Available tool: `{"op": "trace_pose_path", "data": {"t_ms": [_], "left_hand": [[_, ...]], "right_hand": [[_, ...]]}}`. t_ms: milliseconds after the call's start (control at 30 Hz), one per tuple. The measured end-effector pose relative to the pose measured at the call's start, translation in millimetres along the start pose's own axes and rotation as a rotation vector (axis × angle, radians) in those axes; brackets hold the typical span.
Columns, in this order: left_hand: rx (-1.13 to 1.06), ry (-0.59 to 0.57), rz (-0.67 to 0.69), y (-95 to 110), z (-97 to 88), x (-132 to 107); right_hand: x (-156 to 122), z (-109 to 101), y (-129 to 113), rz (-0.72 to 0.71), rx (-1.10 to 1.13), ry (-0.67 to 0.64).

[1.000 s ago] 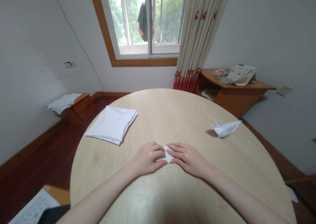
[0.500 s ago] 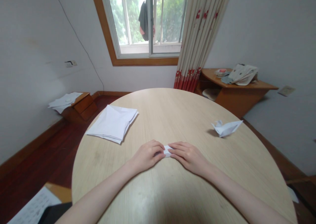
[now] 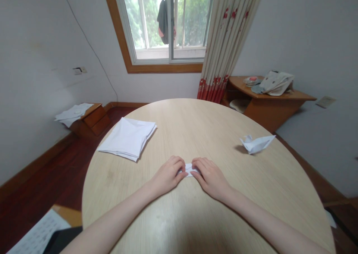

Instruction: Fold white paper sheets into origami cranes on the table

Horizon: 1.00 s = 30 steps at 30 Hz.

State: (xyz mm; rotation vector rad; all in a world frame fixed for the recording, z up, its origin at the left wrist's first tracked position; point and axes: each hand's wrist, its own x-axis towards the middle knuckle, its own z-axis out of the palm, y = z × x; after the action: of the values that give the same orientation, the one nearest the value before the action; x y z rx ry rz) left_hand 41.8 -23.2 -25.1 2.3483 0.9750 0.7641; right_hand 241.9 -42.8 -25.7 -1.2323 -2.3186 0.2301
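Observation:
A small piece of folded white paper (image 3: 189, 169) lies on the round wooden table (image 3: 190, 131), between my two hands. My left hand (image 3: 170, 173) grips its left end, with the fingers curled over the top and the thumb at the near edge. On the right end, my right hand (image 3: 209, 176) holds it the same way, fingers bent and thumb along the near side. Only the middle strip of the paper shows; both ends are hidden under my fingers.
To the left on the table is a stack of white paper sheets (image 3: 128, 138). A folded paper bird (image 3: 257, 144) sits near the right edge. Beyond the table stand a desk with a bag (image 3: 276, 83) on it and a low cabinet (image 3: 96, 119) with papers.
My fingers have curled more over the paper, the right hand's most, and its thumb has parted from the fingers. A little more of the folded paper's surface shows.

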Motion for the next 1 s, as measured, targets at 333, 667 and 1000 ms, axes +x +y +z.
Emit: {"op": "trace_pose_path", "data": {"t_ms": [333,667,1000], "left_hand": [[0.021,0.028,-0.044,3,4.7,-1],[0.041,0.007,-0.048,4,2.4,2],[-0.063,-0.107,0.026,-7,-10.5,6]], "right_hand": [[1,4,-2,0.007,-0.107,-0.016],[4,5,-3,0.076,-0.039,0.008],[8,-2,14,0.114,0.128,-0.07]]}}
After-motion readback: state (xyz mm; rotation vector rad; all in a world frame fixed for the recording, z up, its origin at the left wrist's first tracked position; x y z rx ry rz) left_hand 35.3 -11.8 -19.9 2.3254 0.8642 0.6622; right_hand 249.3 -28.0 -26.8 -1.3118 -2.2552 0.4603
